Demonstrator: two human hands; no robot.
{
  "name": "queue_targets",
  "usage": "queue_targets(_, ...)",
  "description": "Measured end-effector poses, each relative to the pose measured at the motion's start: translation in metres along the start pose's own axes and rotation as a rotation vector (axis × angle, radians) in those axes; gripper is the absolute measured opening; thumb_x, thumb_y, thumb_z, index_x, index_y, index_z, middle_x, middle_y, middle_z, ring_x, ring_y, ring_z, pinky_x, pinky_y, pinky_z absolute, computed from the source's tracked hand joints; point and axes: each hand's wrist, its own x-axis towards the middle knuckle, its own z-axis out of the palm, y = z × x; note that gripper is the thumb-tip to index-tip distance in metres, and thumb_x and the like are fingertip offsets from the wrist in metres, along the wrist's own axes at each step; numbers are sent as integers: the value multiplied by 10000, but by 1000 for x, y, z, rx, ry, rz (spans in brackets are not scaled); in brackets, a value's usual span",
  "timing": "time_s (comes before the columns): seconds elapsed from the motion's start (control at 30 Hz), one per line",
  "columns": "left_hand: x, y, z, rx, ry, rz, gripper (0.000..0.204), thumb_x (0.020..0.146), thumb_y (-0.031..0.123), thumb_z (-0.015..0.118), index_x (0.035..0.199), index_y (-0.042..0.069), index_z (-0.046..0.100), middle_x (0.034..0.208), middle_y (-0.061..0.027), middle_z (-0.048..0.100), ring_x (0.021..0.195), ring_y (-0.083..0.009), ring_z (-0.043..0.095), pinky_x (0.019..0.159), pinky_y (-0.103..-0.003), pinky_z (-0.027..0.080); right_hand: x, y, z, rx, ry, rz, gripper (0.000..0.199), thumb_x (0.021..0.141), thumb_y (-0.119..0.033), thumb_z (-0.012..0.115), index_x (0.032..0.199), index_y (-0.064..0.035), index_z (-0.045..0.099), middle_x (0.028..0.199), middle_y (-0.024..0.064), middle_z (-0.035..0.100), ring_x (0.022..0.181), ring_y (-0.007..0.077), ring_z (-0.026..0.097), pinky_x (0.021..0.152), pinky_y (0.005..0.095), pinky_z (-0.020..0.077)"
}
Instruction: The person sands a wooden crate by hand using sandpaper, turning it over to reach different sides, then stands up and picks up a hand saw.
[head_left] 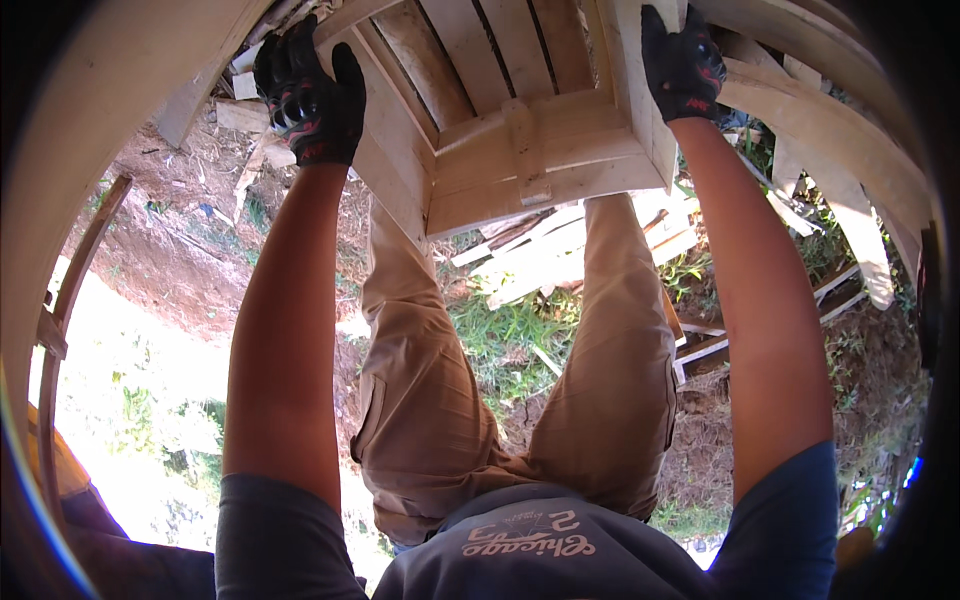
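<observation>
- Two hands in black padded gloves hold a pale wooden slatted crate [520, 120], built of rough boards, at the far end of the scene above the person's knees.
- Left hand [308, 95] has its grip clamped over the crate's left side board, fingers curled around the top edge.
- Right hand [683, 65] has its grip clamped on the crate's right side board, near its far corner.
- Crate is open toward the person, its inner slats and a short centre block in view.
- Beige trousers [600, 360] run from the near edge out under the crate.
- Loose pale wooden planks [540, 255] lie on the ground just beyond the knees, among patchy grass and red-brown soil [170, 255].
- Curved pale boards [850, 170] stand at the right, well apart from the left hand.
</observation>
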Motion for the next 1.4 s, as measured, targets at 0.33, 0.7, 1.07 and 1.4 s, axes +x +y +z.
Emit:
queue_targets(0.33,-1,1,4,33,-5,17,513,937,337,643,1375,77,582,1335,-180,613,1290,-405,508,1132,-548,371,3,14,8,37,104,-121,591,963,-448,608,1337,9,609,1186,296,688,1036,453,681,929,532,531)
queue_targets(0.7,0,8,-1,88,-38,7,615,914,427,689,1399,72,557,1317,-229,596,1299,-436,486,1130,-572,336,-3,8,-3,133,-2,-66,521,959,-408,590,1299,-16,639,1109,255,720,1032,422,690,915,529,535)
queue_targets(1.07,-1,14,-9,69,-109,56,664,948,476,617,1395,-9,540,1338,-251,576,1277,-433,493,1109,-558,345,6,13,3,122,41,-118,518,940,-424,622,1298,-50,640,1183,247,699,1103,416,666,976,510,520)
queue_targets(1.4,-2,-2,1,13,-34,117,638,926,448,655,1379,19,519,1222,-234,584,1187,-435,512,1032,-588,376,-1,4,-2,122,7,-48,617,955,-479,586,1391,-42,597,1334,261,640,1253,432,593,1096,503,448)
